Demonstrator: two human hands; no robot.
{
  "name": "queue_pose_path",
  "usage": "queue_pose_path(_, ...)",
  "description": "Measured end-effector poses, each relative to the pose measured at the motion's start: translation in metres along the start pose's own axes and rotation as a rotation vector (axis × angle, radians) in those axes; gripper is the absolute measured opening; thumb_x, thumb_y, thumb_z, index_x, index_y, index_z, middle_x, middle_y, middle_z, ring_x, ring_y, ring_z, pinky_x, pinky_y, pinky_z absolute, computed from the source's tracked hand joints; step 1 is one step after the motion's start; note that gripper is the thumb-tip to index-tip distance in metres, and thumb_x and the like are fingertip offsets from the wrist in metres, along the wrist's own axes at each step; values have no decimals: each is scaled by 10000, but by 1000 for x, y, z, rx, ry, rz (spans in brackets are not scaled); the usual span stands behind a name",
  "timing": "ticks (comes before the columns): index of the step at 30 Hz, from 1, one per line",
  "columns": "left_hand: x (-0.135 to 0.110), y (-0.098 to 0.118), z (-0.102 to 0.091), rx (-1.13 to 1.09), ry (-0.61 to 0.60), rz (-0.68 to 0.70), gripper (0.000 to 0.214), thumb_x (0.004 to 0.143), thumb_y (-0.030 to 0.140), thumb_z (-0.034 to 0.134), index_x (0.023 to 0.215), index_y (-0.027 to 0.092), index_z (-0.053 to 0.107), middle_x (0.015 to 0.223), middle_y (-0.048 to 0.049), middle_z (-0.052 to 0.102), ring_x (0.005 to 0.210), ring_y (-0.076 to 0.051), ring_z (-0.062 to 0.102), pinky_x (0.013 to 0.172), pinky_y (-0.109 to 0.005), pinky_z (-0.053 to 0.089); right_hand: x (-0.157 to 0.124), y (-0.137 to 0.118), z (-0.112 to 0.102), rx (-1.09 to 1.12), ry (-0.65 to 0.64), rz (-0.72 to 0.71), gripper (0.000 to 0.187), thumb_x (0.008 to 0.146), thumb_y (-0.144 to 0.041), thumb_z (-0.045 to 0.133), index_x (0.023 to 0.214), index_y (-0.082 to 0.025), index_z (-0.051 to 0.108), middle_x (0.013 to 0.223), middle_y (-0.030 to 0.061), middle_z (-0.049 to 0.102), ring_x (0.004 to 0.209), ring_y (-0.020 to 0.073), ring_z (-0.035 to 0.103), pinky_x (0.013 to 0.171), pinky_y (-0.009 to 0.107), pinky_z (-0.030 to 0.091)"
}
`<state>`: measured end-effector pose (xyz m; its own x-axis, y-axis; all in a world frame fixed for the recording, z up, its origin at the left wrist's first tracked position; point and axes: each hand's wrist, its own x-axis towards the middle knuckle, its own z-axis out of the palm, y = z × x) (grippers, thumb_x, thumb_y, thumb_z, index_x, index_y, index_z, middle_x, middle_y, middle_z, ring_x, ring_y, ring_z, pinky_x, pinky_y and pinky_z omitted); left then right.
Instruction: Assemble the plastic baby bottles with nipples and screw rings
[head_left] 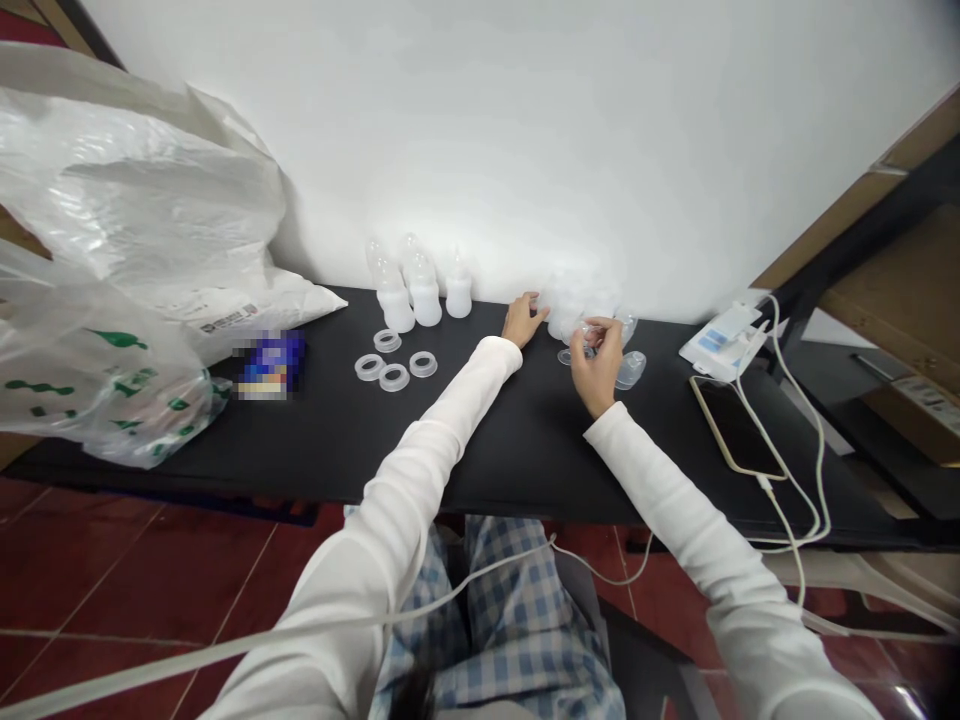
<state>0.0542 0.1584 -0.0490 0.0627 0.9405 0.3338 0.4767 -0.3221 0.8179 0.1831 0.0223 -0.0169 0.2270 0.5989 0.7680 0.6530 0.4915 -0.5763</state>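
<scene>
My left hand [524,319] is at the back of the black table, its thumb and fingers curved around something pale beside a group of white baby bottles [564,305]. What they grip blends into the wall. In front of that group, my right hand [598,362] pinches a small clear plastic piece [588,335] with thumb and fingers. Clear dome-shaped caps [631,370] lie just right of this hand. Farther left stand several white baby bottles with clear tops [425,295]. Several translucent rings [394,377] lie flat in front of them.
Large white plastic bags [135,200] fill the table's left side, with a blurred blue packet [271,365] beside them. A phone [739,428] with white cables and a white-and-blue box [721,342] lie at right. A cable [480,575] crosses my lap.
</scene>
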Motion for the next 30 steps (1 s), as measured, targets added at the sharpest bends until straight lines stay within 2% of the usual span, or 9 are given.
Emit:
queue_pose_path(3, 0, -3, -1, 32, 38, 7, 207, 935, 212, 615, 1138, 177, 625, 1176, -131, 662, 1206, -231, 590, 1124, -374, 399, 0, 4, 2, 11, -19, -8, 216, 924, -365, 570, 1079, -214, 566, 849, 15, 548, 784, 188, 546, 846, 420, 514)
queue_pose_path(6, -2, 2, -2, -11, 48, -6, 348, 924, 208, 626, 1264, 165, 568, 1332, -156, 611, 1289, -230, 560, 1131, -368, 397, 0, 6, 4, 10, -24, -19, 209, 925, -356, 561, 1076, -212, 563, 837, 12, 538, 776, 189, 543, 844, 416, 510)
queue_pose_path(10, -2, 15, -1, -18, -20, -1, 473, 955, 325, 624, 1389, 172, 512, 1454, -157, 565, 1369, -266, 529, 1152, -404, 382, 0, 7, 4, 7, -15, -30, 198, 929, -362, 553, 1066, -219, 556, 835, 12, 532, 762, 189, 543, 836, 417, 505)
queue_pose_path(14, 4, 23, 1, 59, -52, -43, 405, 949, 323, 634, 1314, 161, 568, 1422, -176, 593, 1371, -308, 530, 1162, -439, 366, 0, 7, 4, 4, -22, -46, 192, 934, -367, 552, 1067, -227, 551, 833, 10, 537, 764, 191, 549, 828, 420, 509)
queue_pose_path(17, 1, 23, -3, 8, -26, -50, 353, 925, 319, 675, 1221, 161, 562, 1338, -175, 639, 1292, -289, 587, 1121, -411, 404, 1, 7, 4, -4, -33, -49, 201, 939, -369, 552, 1078, -224, 549, 854, 20, 551, 781, 197, 561, 846, 432, 512)
queue_pose_path(21, -29, 19, -21, -107, 93, -85, 385, 895, 352, 720, 1154, 182, 491, 1193, -145, 658, 1123, -254, 651, 1007, -379, 466, 3, 7, 3, -2, -46, -60, 227, 947, -381, 555, 1109, -222, 549, 927, 43, 592, 820, 206, 599, 859, 444, 524)
queue_pose_path(24, -66, 12, -45, -120, 223, -9, 449, 814, 311, 799, 1122, 216, 486, 1196, -105, 618, 1158, -242, 611, 1032, -381, 459, 3, 7, 2, 30, -76, -58, 249, 962, -408, 552, 1136, -230, 549, 986, 57, 618, 854, 208, 626, 861, 438, 539)
queue_pose_path(27, -100, 4, -74, -102, 214, 119, 482, 781, 339, 827, 1145, 243, 526, 1195, -76, 601, 1159, -236, 587, 1074, -404, 454, 2, 4, 1, 93, -141, -32, 270, 982, -437, 537, 1160, -235, 548, 1054, 73, 644, 903, 210, 648, 854, 415, 551)
queue_pose_path(30, -118, -3, -96, -79, 171, 181, 507, 780, 405, 830, 1201, 276, 578, 1260, -78, 577, 1247, -249, 542, 1133, -429, 429, -1, 1, 1, 155, -232, -21, 293, 989, -473, 536, 1167, -240, 547, 1106, 84, 666, 961, 217, 666, 855, 398, 555)
